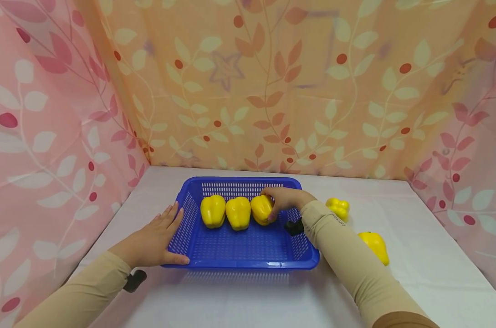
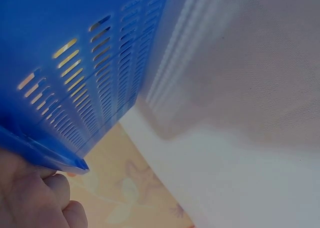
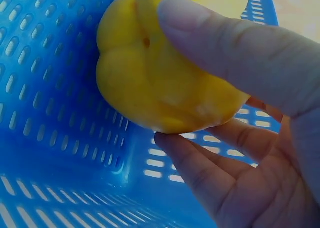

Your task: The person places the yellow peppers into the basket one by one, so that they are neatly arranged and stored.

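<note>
A blue slotted plastic basket holds a row of three yellow bell peppers. My right hand grips the rightmost bell pepper, thumb on one side and fingers on the other, as the right wrist view also shows. To its left are the middle bell pepper and the left bell pepper. My left hand rests on the basket's left rim near the front corner, fingers extended and thumb along the front rim. In the left wrist view the slotted basket wall hides part of that hand.
Right of the basket, one yellow bell pepper lies on the white-covered table. Another bell pepper lies nearer, partly behind the right sleeve. Leaf-patterned fabric stands at the back and both sides.
</note>
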### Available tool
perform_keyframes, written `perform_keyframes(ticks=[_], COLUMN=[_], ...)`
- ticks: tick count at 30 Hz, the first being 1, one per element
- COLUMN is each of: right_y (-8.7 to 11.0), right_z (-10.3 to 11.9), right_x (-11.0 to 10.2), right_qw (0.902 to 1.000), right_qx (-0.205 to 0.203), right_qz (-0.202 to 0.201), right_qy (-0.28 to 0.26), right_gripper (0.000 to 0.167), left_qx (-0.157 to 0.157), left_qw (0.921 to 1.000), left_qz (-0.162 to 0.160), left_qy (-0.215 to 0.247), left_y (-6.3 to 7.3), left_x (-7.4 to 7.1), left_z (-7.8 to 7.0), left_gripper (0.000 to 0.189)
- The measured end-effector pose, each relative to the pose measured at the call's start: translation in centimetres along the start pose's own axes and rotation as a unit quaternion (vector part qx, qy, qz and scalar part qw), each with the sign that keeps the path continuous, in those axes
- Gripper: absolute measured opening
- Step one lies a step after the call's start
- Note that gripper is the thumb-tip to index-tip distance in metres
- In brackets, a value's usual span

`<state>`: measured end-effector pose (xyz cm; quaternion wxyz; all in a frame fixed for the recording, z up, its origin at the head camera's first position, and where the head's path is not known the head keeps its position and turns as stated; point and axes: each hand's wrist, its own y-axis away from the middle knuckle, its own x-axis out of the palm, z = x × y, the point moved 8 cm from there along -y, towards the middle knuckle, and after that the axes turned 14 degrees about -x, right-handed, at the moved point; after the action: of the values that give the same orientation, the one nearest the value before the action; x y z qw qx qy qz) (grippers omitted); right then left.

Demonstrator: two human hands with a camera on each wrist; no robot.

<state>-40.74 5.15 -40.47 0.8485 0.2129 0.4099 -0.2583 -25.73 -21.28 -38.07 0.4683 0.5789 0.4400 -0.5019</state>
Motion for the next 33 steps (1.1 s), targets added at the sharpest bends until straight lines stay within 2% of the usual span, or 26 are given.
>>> perform_keyframes(ticks=[7, 14, 19, 33], right_y=[0.2, 0.3, 0.2, 0.3], right_z=[-0.2, 0.0, -0.1, 0.1], right_x=[0.1, -0.3, -0.4, -1.1], right_qw=[0.9997, 0.9997, 0.9994, 0.9989], right_qx=[0.017, 0.024, 0.027, 0.016], right_qz=[0.011, -0.001, -0.007, -0.026], right_qy=[0.013, 0.011, 0.019, 0.037], right_gripper=[0.069, 0.058, 0.059, 0.062], left_qx=[-0.001, -0.004, -0.006, -0.006], left_qw=[1.0000, 1.0000, 0.9999, 0.9998], left_qz=[0.002, 0.005, 0.010, 0.017], left_qy=[-0.002, 0.000, 0.004, 0.009], left_y=[0.0, 0.0, 0.1, 0.1], left_x=[0.1, 0.0, -0.1, 0.0], left_z=[0.1, 0.0, 0.0, 0.0], left_gripper=[0.124, 0.123, 0.123, 0.121])
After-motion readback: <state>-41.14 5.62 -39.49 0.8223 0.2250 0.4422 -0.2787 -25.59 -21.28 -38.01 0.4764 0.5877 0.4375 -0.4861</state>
